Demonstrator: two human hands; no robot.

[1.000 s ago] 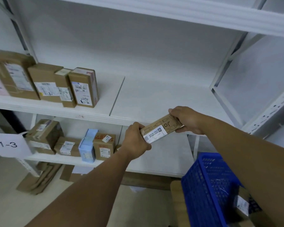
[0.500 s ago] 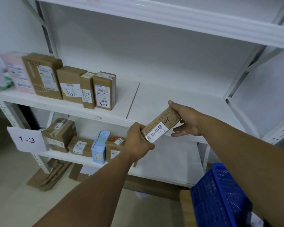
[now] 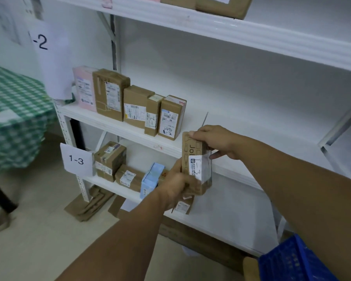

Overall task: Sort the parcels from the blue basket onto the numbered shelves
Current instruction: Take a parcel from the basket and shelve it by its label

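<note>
Your parcel (image 3: 193, 157) is brown, the shelves (image 3: 130, 136) white; on them a pink parcel (image 3: 83, 88), a pale blue box (image 3: 151, 179); left, green-checked cloth (image 3: 14, 110); right, blue basket (image 3: 296, 262).

A parcel storeroom: white shelves (image 3: 170, 145) tagged 1-3 (image 3: 76, 160) hold labelled boxes (image 3: 171, 117).

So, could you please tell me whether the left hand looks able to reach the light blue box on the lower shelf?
Probably yes: the left hand is beside the light blue box, with nothing between them. But its fingers grip the brown parcel's lower end, so it must let go first.
</note>
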